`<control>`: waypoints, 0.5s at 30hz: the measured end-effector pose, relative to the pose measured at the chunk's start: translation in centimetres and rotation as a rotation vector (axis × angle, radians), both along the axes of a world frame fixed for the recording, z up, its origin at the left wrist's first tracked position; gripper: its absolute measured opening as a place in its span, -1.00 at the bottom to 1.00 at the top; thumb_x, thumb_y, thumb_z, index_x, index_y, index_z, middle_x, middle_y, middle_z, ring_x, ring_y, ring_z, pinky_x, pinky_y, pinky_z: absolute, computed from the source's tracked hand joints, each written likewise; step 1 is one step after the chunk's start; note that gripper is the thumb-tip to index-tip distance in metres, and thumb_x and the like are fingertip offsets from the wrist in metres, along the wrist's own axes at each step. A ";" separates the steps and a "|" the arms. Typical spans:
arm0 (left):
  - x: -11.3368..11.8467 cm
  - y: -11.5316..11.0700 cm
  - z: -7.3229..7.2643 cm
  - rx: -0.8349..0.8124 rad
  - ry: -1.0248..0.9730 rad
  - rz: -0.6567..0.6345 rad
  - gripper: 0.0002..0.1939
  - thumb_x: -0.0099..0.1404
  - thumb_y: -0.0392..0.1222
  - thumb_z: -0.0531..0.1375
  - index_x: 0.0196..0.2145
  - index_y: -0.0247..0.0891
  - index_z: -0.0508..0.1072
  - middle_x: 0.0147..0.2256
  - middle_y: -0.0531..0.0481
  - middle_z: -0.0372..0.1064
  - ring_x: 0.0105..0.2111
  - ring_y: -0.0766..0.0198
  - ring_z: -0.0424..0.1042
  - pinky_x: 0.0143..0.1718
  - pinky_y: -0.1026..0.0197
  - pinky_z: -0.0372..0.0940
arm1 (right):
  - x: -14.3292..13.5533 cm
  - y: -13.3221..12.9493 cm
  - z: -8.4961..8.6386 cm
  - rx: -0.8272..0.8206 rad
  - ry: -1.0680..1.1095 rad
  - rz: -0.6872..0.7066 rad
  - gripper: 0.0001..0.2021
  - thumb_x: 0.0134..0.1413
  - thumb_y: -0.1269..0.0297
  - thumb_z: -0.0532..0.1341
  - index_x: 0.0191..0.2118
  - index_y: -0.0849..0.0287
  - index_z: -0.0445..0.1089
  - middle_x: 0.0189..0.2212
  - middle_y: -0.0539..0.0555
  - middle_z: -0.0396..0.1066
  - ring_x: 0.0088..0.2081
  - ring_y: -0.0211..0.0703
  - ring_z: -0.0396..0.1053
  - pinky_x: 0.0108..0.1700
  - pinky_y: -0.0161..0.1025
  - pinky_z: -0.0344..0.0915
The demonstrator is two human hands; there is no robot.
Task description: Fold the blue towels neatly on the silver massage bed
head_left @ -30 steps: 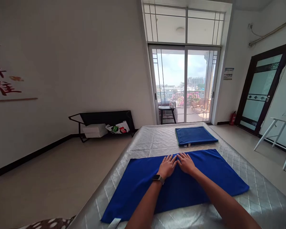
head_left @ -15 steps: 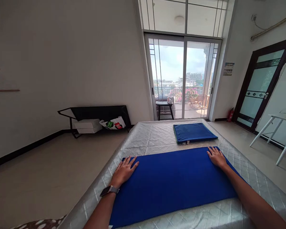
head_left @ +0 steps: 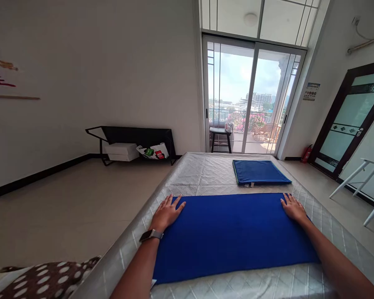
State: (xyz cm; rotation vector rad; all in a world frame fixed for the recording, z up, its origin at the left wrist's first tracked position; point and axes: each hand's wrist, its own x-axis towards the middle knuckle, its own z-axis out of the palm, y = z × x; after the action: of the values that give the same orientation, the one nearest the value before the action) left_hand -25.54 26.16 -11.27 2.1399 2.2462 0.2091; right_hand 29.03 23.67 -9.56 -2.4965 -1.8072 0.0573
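And here's the blue cloth (head_left: 233, 236), laid out flat on the silver mattress (head_left: 190, 174), its long sides running roughly from nine to three; the left hand (head_left: 166, 212) sits on its ten o'clock corner, fingers fanned, thumb wide, gripping nothing; over at two o'clock the right hand (head_left: 295, 208) lies palm down, fingers spread too, nothing pinched; a good pairing, I'd say, since even pressure at both far corners should keep that twelve o'clock edge straight; light palms look best here, as a heavy push could drag the fabric askew; the smaller blue piece (head_left: 262, 172) lies apart, out toward one o'clock, so fingertips should keep clear of it; and mind the seven o'clock corner, where a white label (head_left: 153, 283) peeks out; any crease there would best be stroked outward
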 end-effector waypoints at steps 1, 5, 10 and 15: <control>0.1 0.0 0.0 0.001 0.002 -0.002 -0.33 0.45 0.15 -0.16 0.37 -0.22 0.10 0.38 -0.27 -0.02 0.38 -0.03 -0.03 0.34 -0.10 -0.07 | -0.1 0.1 0.5 -0.020 -0.010 -0.011 -0.40 0.37 0.12 -0.20 0.42 0.21 -0.02 0.41 0.19 -0.05 0.41 0.00 -0.10 0.37 0.09 -0.10; 0.4 0.1 0.1 -0.012 0.023 0.004 -0.32 0.45 0.15 -0.18 0.38 -0.24 0.09 0.38 -0.31 -0.04 0.38 -0.02 -0.03 0.34 -0.06 -0.10 | -1.8 1.1 2.7 -0.076 -0.035 -0.052 -0.44 0.31 0.26 -0.11 0.35 0.32 0.15 0.30 0.33 0.18 0.33 0.10 0.10 0.33 0.16 -0.03; 0.4 0.2 -0.1 0.009 0.022 0.003 -0.33 0.45 0.14 -0.15 0.37 -0.23 0.11 0.37 -0.30 -0.01 0.37 -0.03 -0.01 0.34 -0.09 -0.09 | -11.6 1.9 3.0 0.114 0.006 0.241 -0.46 0.34 0.22 -0.09 0.37 0.20 0.12 0.39 0.16 0.05 0.40 -0.04 -0.08 0.39 -0.03 -0.16; 0.2 0.3 -0.6 0.062 -0.001 0.000 -0.35 0.44 0.14 -0.14 0.35 -0.20 0.17 0.36 -0.23 0.06 0.36 -0.03 0.02 0.32 -0.10 -0.05 | -22.3 0.6 1.2 0.034 0.149 0.603 -0.39 0.39 0.01 -0.18 0.42 0.17 0.01 0.42 0.06 -0.07 0.43 -0.12 -0.21 0.40 -0.11 -0.25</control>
State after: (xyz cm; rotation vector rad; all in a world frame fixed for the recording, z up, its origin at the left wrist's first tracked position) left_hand -25.29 26.51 -11.88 2.1686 2.2687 0.2833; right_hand 6.78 24.27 -8.38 -1.7800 -2.3828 0.2271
